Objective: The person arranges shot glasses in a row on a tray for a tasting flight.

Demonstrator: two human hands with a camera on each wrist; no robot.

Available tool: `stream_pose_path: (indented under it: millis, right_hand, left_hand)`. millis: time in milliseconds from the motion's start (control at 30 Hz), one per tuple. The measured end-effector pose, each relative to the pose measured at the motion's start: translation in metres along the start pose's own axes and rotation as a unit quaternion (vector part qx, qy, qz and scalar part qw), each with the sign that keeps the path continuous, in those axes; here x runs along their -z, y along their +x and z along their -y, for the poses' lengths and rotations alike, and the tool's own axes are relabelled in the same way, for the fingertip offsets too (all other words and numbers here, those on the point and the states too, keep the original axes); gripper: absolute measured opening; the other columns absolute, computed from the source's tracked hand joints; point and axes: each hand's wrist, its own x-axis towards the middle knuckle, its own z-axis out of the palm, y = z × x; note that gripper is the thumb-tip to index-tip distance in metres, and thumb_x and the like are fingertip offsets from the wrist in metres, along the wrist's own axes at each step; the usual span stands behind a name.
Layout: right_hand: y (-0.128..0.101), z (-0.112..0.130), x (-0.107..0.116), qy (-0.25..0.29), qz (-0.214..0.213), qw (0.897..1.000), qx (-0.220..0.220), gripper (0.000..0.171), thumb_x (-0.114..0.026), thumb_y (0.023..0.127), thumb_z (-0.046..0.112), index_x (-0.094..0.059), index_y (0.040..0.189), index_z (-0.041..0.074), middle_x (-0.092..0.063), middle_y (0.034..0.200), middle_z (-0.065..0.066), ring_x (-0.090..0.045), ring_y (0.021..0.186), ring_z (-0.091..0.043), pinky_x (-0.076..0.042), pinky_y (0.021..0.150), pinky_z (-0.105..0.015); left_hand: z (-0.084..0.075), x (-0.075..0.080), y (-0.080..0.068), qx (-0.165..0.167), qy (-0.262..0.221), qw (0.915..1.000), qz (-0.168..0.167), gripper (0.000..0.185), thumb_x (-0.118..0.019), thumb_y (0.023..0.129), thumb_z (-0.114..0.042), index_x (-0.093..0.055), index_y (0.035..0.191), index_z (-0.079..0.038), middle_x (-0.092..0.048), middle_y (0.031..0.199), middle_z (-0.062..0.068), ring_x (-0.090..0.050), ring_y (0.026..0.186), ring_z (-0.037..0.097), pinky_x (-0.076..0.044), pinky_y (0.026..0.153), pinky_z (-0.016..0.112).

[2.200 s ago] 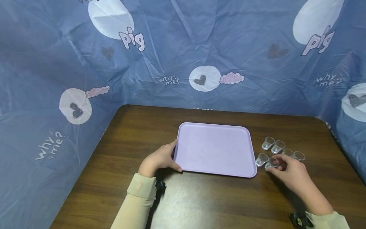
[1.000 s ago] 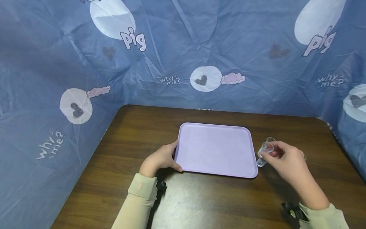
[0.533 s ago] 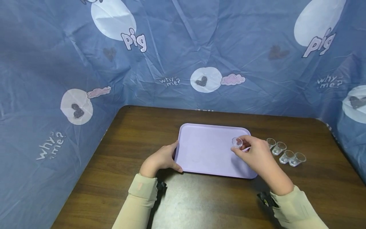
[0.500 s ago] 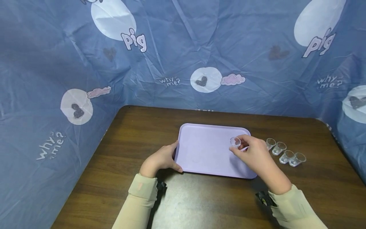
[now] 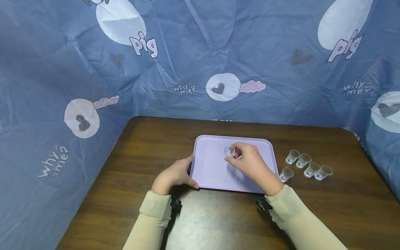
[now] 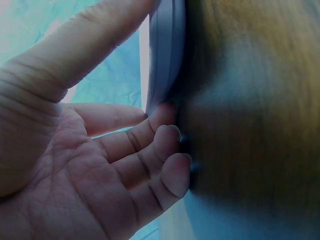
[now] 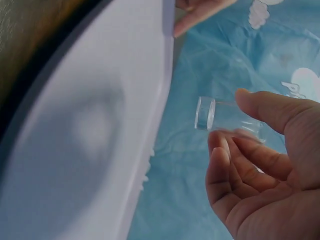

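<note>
My right hand (image 5: 250, 160) pinches a small clear shot glass (image 5: 229, 151) between thumb and fingers, above the lilac tray (image 5: 212, 173). In the right wrist view the same shot glass (image 7: 209, 114) shows its thick base pointing toward the tray, apart from its surface. At the tray's near left corner, my left hand (image 5: 175, 175) holds the edge, thumb at the front and fingers along the side. The left wrist view shows the left hand's fingers (image 6: 172, 175) curled, with tips down at the table and the tray's rim (image 6: 167, 50) beside them.
Right of the tray, several clear shot glasses stand on the wooden table (image 5: 312, 208); one shot glass (image 5: 286, 174) is close to the tray's right edge. A blue printed cloth (image 5: 175, 69) hangs behind the table and at its sides.
My right hand has picked up a shot glass from the group at the right and carried it leftward over the tray. The left hand stays at the tray's corner.
</note>
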Motion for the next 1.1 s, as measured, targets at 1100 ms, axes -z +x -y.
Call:
stream_pose_path:
  millis: [1100]
  right_hand:
    - [0.037,0.006,-0.083,0.047,0.031,0.998,-0.008,0.023,-0.089,0.079,0.012,-0.071,0.093,0.005,-0.064,0.073,0.002,-0.060,0.069,-0.013,-0.051,0.066,-0.032]
  left_hand:
    - [0.001,0.001,0.002,-0.015,0.009,0.9998,-0.004,0.125,-0.102,0.059,-0.024,-0.030,0.157,0.003,-0.059,0.134,0.021,-0.058,0.115,0.027,-0.045,0.100,0.043]
